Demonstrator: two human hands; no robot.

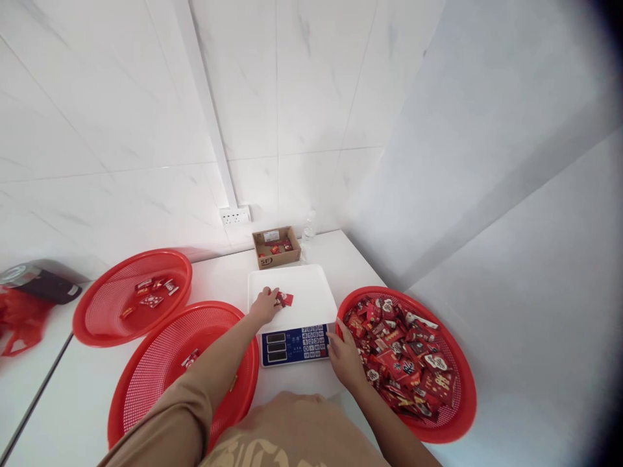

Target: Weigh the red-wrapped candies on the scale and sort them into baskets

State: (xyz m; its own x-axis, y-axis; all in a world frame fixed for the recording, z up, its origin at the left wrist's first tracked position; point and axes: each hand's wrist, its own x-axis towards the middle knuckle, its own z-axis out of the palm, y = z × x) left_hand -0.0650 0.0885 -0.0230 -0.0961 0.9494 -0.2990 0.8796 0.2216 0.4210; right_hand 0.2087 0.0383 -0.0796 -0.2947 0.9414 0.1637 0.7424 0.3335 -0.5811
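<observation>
On the white pan (304, 285) of a digital weighing scale, my left hand (264, 306) is closed, fingertips pinched on small red candy packets (281, 299). One flat red packet (289, 299) lies against its fingertips on the pan. My right hand (346, 353) rests between the scale's blue keypad panel (292, 344) and the near-left rim of a red basket (464, 395). Its thumb and fingers are apart, and I see nothing held in it. That basket is heaped with red wrapped candies (403, 363), many with printed characters.
To the left stand two red mesh baskets, a nearer one (141, 383) and a farther one (97, 318), each with a few packets. Behind the scale are a cardboard box (277, 258) and a clear bottle (309, 228). A dark cylinder (48, 285) and red bag (22, 321) lie far left.
</observation>
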